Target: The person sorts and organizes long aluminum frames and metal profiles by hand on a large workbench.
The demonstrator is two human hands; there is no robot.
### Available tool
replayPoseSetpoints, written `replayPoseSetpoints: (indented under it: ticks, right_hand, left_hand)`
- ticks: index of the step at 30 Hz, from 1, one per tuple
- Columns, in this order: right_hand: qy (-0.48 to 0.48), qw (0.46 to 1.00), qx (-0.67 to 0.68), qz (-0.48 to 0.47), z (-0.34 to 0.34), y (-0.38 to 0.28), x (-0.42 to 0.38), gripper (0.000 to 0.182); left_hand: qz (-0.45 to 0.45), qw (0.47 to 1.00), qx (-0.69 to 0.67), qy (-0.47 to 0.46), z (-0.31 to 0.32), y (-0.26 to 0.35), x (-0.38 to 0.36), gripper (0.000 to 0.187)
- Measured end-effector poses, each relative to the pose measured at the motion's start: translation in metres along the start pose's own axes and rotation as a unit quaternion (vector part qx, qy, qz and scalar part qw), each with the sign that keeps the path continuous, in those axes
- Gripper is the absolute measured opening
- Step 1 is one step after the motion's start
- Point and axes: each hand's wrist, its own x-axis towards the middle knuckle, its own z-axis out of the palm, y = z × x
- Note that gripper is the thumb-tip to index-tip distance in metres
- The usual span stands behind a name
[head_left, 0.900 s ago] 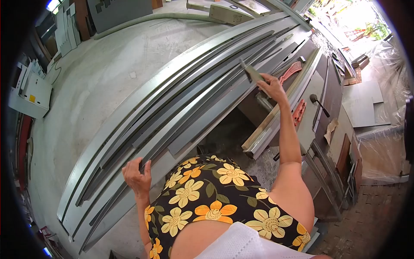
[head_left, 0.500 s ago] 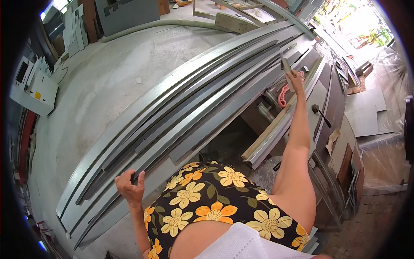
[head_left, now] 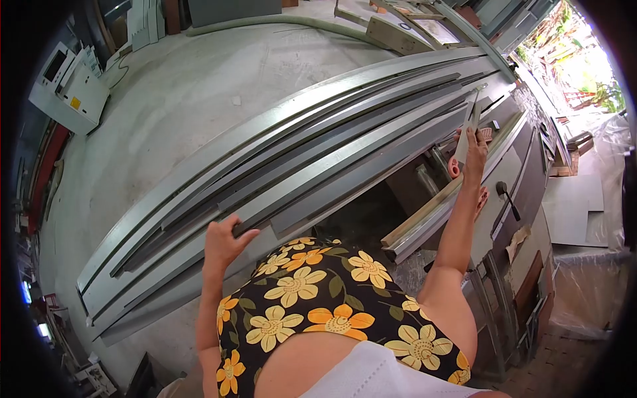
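Observation:
My left hand (head_left: 224,244) rests at the near edge of a stack of long grey metal profiles (head_left: 332,158). Its thumb stands apart from the bent fingers, and no object shows in the grasp. Reaching far to the right, my right hand (head_left: 475,151) is closed around a thin, flat grey metal strip (head_left: 470,121). The strip points up and away, over the far end of the profiles. A pink-handled tool (head_left: 454,167) lies just below that hand, beside a metal cylinder (head_left: 426,179) in the gap of the bench.
A wooden rail (head_left: 418,219) runs under my right arm. Farther right are a black-knobbed lever (head_left: 507,199) and grey sheets (head_left: 574,209). A white machine (head_left: 73,93) stands at left on the concrete floor (head_left: 166,99), and a hose (head_left: 279,22) crosses the back.
The view has shifted, moving the bench within it. My left hand has slid along the profiles, its thumb now spread wider. The strip in my right hand has turned, showing more of its flat face.

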Motion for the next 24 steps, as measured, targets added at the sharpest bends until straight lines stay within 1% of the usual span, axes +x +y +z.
replayPoseSetpoints:
  ticks: [1,3,4,5,6,7,8,9,10,11,13,14,16,20,24]
  right_hand:
    - [-0.022,1.000,-0.010,0.003,0.005,-0.008,-0.011,0.023]
    - [-0.007,0.999,-0.024,0.033,0.006,-0.015,-0.030,0.025]
    - [-0.011,0.998,-0.028,0.047,0.013,-0.016,-0.038,0.026]
    - [-0.025,0.999,-0.004,0.041,0.014,-0.015,-0.044,0.027]
    - [-0.045,0.998,0.023,0.039,0.013,-0.012,-0.049,0.028]
    - [-0.068,0.996,-0.048,0.034,0.012,-0.020,-0.056,0.027]
    - [-0.060,0.994,-0.080,0.032,0.016,-0.023,-0.063,0.027]
    - [-0.050,0.997,-0.046,0.034,0.026,-0.024,-0.075,0.028]
    - [-0.082,0.992,-0.076,0.054,0.024,-0.022,-0.081,0.029]
    - [-0.106,0.990,-0.078,0.042,0.029,-0.027,-0.090,0.030]
    - [-0.129,0.987,-0.092,0.032,0.043,-0.036,-0.106,0.030]
    - [-0.129,0.985,-0.102,0.046,0.056,-0.028,-0.121,0.030]
    - [-0.155,0.982,-0.100,0.047,0.065,-0.029,-0.135,0.031]
    - [-0.200,0.971,-0.120,0.055,0.090,-0.046,-0.153,0.031]
    - [-0.266,0.959,-0.092,0.040,0.105,-0.039,-0.146,0.031]
  left_hand:
    - [0.043,0.998,0.022,0.028,0.011,0.003,0.005,0.034]
    - [0.089,0.996,-0.027,0.010,0.035,0.004,0.023,0.035]
    - [0.096,0.995,-0.040,-0.001,0.048,0.005,0.033,0.034]
    - [0.095,0.994,-0.051,-0.005,0.061,0.007,0.043,0.034]
    - [0.147,0.988,-0.017,0.032,0.074,0.009,0.053,0.034]
    - [0.170,0.984,-0.016,0.043,0.085,0.019,0.062,0.034]
    - [0.186,0.979,0.000,0.087,0.093,0.026,0.068,0.033]
    - [0.192,0.977,0.023,0.085,0.097,0.031,0.075,0.031]
    - [0.196,0.975,0.027,0.100,0.099,0.034,0.079,0.028]
    - [0.204,0.971,0.044,0.121,0.104,0.038,0.083,0.027]
    - [0.209,0.966,0.022,0.149,0.115,0.036,0.088,0.028]
    - [0.198,0.969,0.051,0.136,0.119,0.019,0.086,0.028]
    - [0.189,0.968,0.091,0.140,0.116,0.015,0.080,0.029]
    - [0.185,0.967,0.099,0.146,0.115,0.007,0.071,0.029]
    - [0.162,0.967,0.118,0.156,0.111,0.009,0.060,0.029]
